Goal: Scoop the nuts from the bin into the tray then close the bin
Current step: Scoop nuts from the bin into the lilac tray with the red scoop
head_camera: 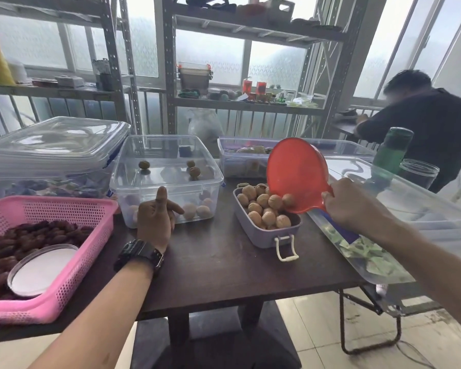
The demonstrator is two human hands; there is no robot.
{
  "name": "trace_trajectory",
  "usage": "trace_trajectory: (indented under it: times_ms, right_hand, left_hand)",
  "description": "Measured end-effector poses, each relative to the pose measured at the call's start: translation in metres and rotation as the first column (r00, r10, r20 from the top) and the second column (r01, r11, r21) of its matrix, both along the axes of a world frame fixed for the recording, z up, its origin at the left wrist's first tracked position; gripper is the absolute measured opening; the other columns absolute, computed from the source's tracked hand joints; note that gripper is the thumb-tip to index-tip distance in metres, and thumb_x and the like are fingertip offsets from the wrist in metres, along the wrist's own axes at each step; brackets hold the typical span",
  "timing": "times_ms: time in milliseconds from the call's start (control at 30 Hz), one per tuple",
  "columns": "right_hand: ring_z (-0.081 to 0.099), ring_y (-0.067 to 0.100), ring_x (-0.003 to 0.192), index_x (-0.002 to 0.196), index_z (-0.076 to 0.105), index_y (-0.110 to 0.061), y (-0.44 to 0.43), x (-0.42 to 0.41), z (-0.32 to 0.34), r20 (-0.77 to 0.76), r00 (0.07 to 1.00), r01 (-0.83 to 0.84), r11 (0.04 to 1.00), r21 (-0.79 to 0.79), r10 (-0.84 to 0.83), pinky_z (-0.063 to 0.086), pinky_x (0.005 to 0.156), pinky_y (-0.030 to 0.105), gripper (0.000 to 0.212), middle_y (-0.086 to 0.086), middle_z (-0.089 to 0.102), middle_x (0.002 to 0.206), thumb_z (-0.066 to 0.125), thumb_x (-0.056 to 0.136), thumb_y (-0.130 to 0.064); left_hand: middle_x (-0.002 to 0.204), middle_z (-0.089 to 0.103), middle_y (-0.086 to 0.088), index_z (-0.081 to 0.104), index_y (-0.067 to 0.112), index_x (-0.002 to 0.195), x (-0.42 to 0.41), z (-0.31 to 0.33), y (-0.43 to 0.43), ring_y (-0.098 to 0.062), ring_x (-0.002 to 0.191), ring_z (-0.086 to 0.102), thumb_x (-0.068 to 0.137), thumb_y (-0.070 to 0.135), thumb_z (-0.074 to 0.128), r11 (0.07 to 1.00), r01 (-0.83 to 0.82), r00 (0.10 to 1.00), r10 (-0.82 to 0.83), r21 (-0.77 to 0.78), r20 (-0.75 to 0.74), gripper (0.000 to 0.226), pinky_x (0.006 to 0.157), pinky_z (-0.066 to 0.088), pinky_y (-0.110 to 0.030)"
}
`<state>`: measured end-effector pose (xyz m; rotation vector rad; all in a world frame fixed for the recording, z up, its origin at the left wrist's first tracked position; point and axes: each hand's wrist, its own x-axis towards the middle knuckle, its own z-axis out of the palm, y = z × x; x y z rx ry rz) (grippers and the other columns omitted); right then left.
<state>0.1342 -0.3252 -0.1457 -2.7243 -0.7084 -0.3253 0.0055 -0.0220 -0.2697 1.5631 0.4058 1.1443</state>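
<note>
My right hand (349, 206) grips the handle of a red scoop (293, 171), tipped steeply over the lilac tray (266, 237). Walnuts (264, 209) fill the tray, and one or two sit at the scoop's lower lip. The clear bin (168, 182) stands left of the tray with no lid on it and a few nuts left inside. My left hand (155, 217) rests against the bin's front wall, thumb up and fingers loosely curled, holding nothing.
A pink basket (53, 262) of dark dried fruit with a round lid in it sits front left. Lidded clear bins stand at the back left and right. A clear lid (399, 198) leans at the right, and a person bends over behind it.
</note>
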Motion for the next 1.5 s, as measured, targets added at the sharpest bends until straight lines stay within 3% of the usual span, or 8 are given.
trace_trajectory:
  times_ms: [200,400,467,600,767,967,1333,1500]
  right_hand:
    - [0.058,0.031,0.066,0.067,0.050,-0.012,-0.001,-0.006,0.001,0.062,0.998,0.005,1.000,-0.028,-0.003,0.043,0.062,0.033,0.030,0.009,0.055,0.067,0.045,0.094,-0.024]
    - [0.052,0.033,0.068,0.059,0.041,-0.018,-0.004,-0.010,0.004,0.128,0.992,0.010,0.997,-0.074,0.000,0.039,0.063,0.032,0.035,0.007,0.047,0.065,0.044,0.094,-0.023]
    - [0.053,0.033,0.070,0.060,0.040,-0.018,-0.006,-0.012,0.004,0.145,0.989,0.010,0.996,-0.090,0.003,0.039,0.063,0.033,0.035,0.005,0.046,0.066,0.043,0.094,-0.024]
    - [0.049,0.031,0.070,0.069,0.046,-0.014,-0.008,-0.018,0.008,0.167,0.986,0.030,0.993,-0.114,-0.011,0.039,0.063,0.034,0.028,0.007,0.048,0.070,0.043,0.094,-0.024]
    - [0.059,0.036,0.080,0.066,0.044,-0.016,-0.010,-0.023,0.012,0.153,0.988,0.043,0.991,-0.128,-0.023,0.038,0.064,0.035,0.029,0.009,0.050,0.074,0.044,0.094,-0.023]
    - [0.048,0.032,0.070,0.073,0.046,-0.013,-0.010,-0.027,0.017,0.128,0.991,0.064,0.991,-0.117,-0.049,0.038,0.063,0.035,0.025,0.004,0.042,0.065,0.044,0.095,-0.023]
    - [0.056,0.037,0.078,0.083,0.058,-0.007,-0.011,-0.024,0.018,0.198,0.977,0.096,0.991,-0.093,-0.076,0.037,0.065,0.034,0.027,0.021,0.060,0.085,0.042,0.095,-0.024]
    - [0.054,0.030,0.068,0.074,0.053,-0.011,-0.021,-0.031,0.031,0.107,0.984,0.156,0.974,-0.166,-0.139,0.039,0.059,0.032,0.016,0.005,0.051,0.068,0.046,0.086,-0.020]
  left_hand:
    - [0.030,0.040,-0.003,0.067,-0.010,0.061,-0.001,0.001,-0.001,-0.006,0.026,0.033,0.108,0.033,0.033,1.000,-0.002,1.000,0.002,-0.001,0.006,0.072,0.036,0.027,-0.016]
    - [0.029,0.039,0.000,0.066,-0.007,0.059,-0.001,0.001,-0.001,-0.007,0.026,0.032,0.108,0.034,0.032,0.999,0.016,1.000,-0.016,-0.029,0.010,0.072,0.035,0.024,-0.015]
    - [0.032,0.039,-0.007,0.066,-0.007,0.059,-0.001,0.002,-0.002,-0.007,0.026,0.032,0.108,0.033,0.032,0.999,0.016,1.000,-0.016,-0.030,0.012,0.072,0.035,0.024,-0.015]
    - [0.030,0.039,-0.003,0.066,-0.010,0.060,-0.001,0.001,-0.001,-0.007,0.026,0.032,0.108,0.033,0.031,0.999,0.022,1.000,-0.022,-0.025,0.019,0.073,0.035,0.024,-0.015]
    - [0.031,0.039,-0.003,0.066,-0.008,0.060,-0.001,0.000,0.000,-0.007,0.026,0.032,0.108,0.034,0.031,0.999,0.022,1.000,-0.022,-0.025,0.020,0.073,0.035,0.025,-0.015]
    - [0.032,0.040,-0.006,0.067,-0.008,0.060,-0.001,-0.001,0.001,-0.006,0.026,0.033,0.107,0.036,0.030,1.000,0.025,0.999,-0.025,-0.002,0.028,0.074,0.035,0.026,-0.014]
    - [0.031,0.041,-0.003,0.067,-0.005,0.058,0.000,-0.002,0.002,-0.006,0.026,0.034,0.107,0.038,0.030,1.000,0.015,1.000,-0.015,0.006,0.021,0.074,0.035,0.026,-0.014]
    - [0.027,0.039,0.003,0.066,-0.006,0.058,0.002,-0.002,0.002,-0.006,0.025,0.034,0.108,0.035,0.030,1.000,0.018,1.000,-0.018,-0.003,0.023,0.074,0.036,0.027,-0.014]
